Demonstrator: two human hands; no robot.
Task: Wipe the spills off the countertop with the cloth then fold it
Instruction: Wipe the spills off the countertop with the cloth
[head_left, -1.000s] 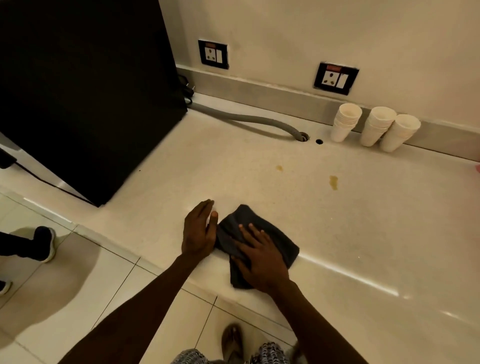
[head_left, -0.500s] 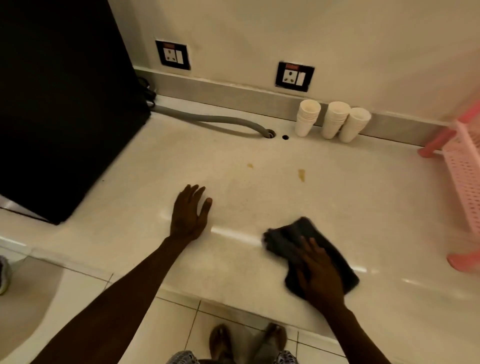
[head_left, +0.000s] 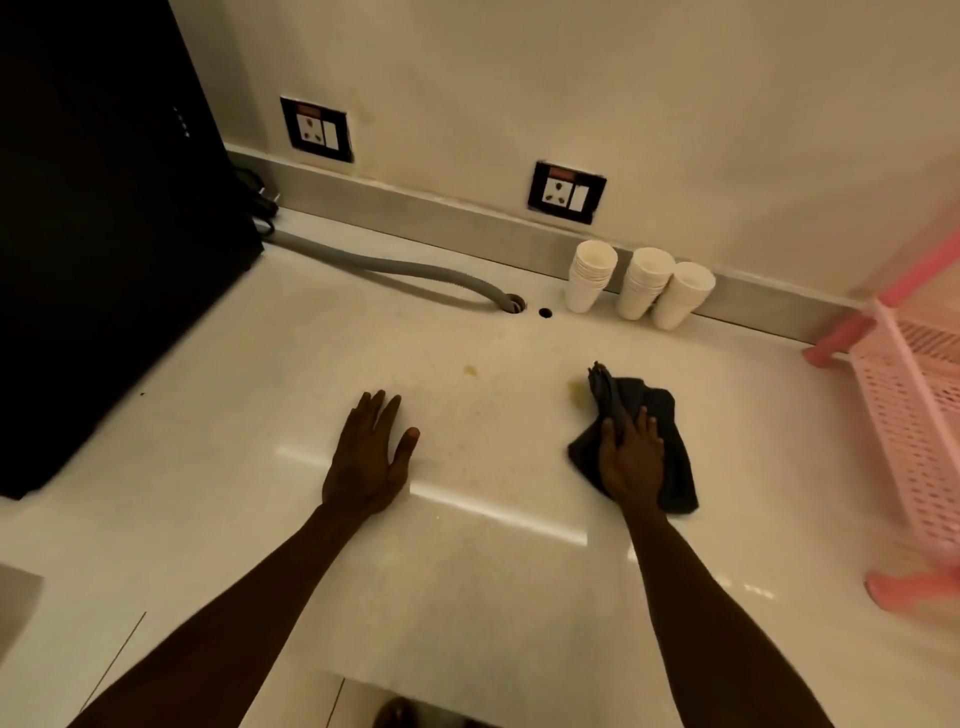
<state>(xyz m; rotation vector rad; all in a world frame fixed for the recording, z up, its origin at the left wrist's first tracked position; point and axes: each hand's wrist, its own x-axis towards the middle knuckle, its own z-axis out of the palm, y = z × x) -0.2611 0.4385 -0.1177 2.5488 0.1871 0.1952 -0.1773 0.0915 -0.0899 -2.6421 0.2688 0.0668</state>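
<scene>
Two hands: both lie palm down on the pale glossy stone countertop (head_left: 467, 597), in the middle of the frame.
Right hand (head_left: 631, 457): flat, fingers stretched out, pressing on the dark grey crumpled cloth (head_left: 670, 447); it presses rather than grips.
Left hand (head_left: 371, 457): flat and spread on bare counter, left of centre, holding nothing, well apart from the cloth.
Cloth: right of centre, bunched, one corner sticking up toward the top of the frame.
Larger yellowish spill (head_left: 577, 391): touching the cloth's left edge.
Smaller yellowish spot (head_left: 471, 370): left of the first, beyond the left hand's fingertips, uncovered.
Paper cups: three stacks of white paper cups (head_left: 641, 283) stand against the back upstand, upper right of centre.
Hose: grey ribbed hose (head_left: 395, 270) runs along the counter into a round hole, with a small dark hole just beside it.
Sockets: two black-framed wall sockets (head_left: 567, 193) on the wall above.
Black appliance (head_left: 104, 208): fills the upper left.
Pink plastic rack (head_left: 914, 415): at the right edge.
</scene>
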